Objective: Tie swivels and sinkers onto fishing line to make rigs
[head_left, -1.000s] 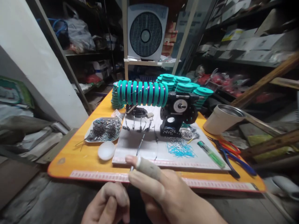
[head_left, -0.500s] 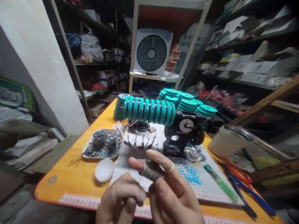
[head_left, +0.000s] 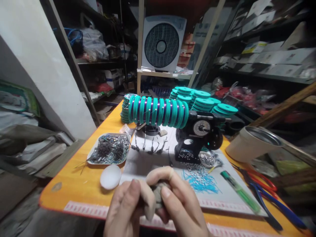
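Note:
My left hand [head_left: 130, 205] is closed at the near edge of the table, thumb against its bent fingers; what it may hold is hidden. Touching it, my right hand [head_left: 176, 200] is also closed, its thumb pressed to a finger with a greyish wrap. Whether a small item sits between the fingertips is too small to tell. Beyond them a row of teal spools [head_left: 158, 112] with purple thread lies on a black winding device [head_left: 195, 135]. Black pieces [head_left: 151, 149] hang on thin lines below the row. Silver beads and blue strands [head_left: 202, 181] lie right of my hands.
A white tray of metal parts [head_left: 111, 148] and a white round lid [head_left: 110, 177] are at left. Stacked teal discs [head_left: 202, 98] stand behind the device. At right are a green tube [head_left: 242, 192], blue-handled pliers [head_left: 278, 205] and a white can [head_left: 251, 144].
My right hand's extended fingers have curled in, and both hands have come together. The view has shifted slightly, with the table items nearly unchanged.

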`<state>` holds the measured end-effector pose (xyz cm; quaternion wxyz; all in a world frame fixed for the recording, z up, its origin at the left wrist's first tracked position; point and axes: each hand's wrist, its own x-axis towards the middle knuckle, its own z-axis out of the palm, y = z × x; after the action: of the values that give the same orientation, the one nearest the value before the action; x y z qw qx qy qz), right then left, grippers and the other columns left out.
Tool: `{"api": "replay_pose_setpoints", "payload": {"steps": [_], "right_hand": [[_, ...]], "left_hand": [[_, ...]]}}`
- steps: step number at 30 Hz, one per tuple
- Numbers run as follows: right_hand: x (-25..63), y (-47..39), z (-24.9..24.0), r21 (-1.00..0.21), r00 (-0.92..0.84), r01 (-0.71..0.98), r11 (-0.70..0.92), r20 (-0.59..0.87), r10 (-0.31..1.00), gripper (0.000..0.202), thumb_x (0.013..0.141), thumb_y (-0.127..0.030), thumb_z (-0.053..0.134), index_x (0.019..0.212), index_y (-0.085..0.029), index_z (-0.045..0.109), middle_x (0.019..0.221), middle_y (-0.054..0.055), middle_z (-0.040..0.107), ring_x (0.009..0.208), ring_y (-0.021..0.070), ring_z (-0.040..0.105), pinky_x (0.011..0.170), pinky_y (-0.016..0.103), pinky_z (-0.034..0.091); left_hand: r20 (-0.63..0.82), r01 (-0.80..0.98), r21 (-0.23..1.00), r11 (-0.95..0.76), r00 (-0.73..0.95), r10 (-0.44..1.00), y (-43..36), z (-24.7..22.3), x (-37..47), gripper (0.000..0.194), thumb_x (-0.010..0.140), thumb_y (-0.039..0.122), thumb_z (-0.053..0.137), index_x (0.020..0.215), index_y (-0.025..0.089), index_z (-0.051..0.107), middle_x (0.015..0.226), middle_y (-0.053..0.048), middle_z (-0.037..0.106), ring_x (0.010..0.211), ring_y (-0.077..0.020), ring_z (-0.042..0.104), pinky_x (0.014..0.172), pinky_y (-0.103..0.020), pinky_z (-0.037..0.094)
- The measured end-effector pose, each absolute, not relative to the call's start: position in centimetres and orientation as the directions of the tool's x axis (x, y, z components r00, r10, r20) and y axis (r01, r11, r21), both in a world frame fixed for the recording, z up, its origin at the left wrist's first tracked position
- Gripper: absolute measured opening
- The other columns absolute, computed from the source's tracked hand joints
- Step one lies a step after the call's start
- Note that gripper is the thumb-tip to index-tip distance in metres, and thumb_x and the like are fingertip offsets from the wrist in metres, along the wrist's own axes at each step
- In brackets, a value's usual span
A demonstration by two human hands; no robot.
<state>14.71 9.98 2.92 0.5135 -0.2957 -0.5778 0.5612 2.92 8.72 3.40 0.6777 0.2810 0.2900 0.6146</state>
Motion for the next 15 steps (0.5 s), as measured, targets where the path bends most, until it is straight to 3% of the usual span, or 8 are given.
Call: {"api": "replay_pose_setpoints", "payload": {"steps": [2, 7, 11, 15], "right_hand": [[14.50, 9.91, 2.99, -0.917, -0.316, -0.398, -0.008, 0.130, 0.940, 0.033, 0.097, -0.052, 0.055, 0.105, -0.020, 0.060, 0.061, -0.007, 0.041, 0.051, 0.0073, 0.032, 0.048, 0.020, 0.025], [14.16, 10.16, 2.99, -0.820, -0.285, -0.560, -0.122, 0.052, 0.957, 0.028, 0.092, -0.045, 0.065, 0.107, -0.021, 0.061, 0.057, -0.010, 0.041, 0.050, 0.0056, 0.027, 0.049, 0.019, 0.022], [14.06, 10.27, 3.32, -0.800, -0.315, -0.569, -0.194, -0.005, 0.949, 0.029, 0.088, -0.043, 0.070, 0.106, -0.021, 0.061, 0.059, -0.009, 0.041, 0.048, 0.0041, 0.024, 0.047, 0.017, 0.023], [13.84, 9.78, 3.11, -0.894, -0.276, -0.433, -0.118, 0.007, 0.961, 0.028, 0.094, -0.046, 0.061, 0.110, -0.024, 0.060, 0.064, -0.007, 0.045, 0.051, 0.0063, 0.032, 0.048, 0.018, 0.029]], "left_hand": [[-0.133, -0.774, 0.608, 0.176, 0.120, 0.984, 9.17, 3.55, 3.24, 0.048, 0.082, 0.048, 0.075, 0.049, 0.015, 0.059, 0.051, 0.001, 0.045, 0.052, -0.0115, 0.044, 0.054, -0.022, 0.039], [-0.301, -0.866, 0.417, 0.275, 0.153, 0.941, 9.58, 3.40, 3.59, 0.048, 0.079, 0.037, 0.079, 0.050, 0.015, 0.048, 0.050, 0.005, 0.038, 0.049, -0.0071, 0.038, 0.052, -0.018, 0.039], [-0.347, -0.862, 0.419, 0.287, 0.140, 0.927, 9.65, 3.13, 3.27, 0.047, 0.087, 0.037, 0.070, 0.054, 0.016, 0.045, 0.051, 0.007, 0.033, 0.043, -0.0054, 0.029, 0.044, -0.016, 0.033], [-0.248, -0.808, 0.539, 0.238, 0.117, 0.962, 9.46, 2.86, 2.79, 0.053, 0.087, 0.051, 0.066, 0.050, 0.018, 0.046, 0.051, 0.003, 0.039, 0.050, -0.0101, 0.040, 0.049, -0.020, 0.040]]}}
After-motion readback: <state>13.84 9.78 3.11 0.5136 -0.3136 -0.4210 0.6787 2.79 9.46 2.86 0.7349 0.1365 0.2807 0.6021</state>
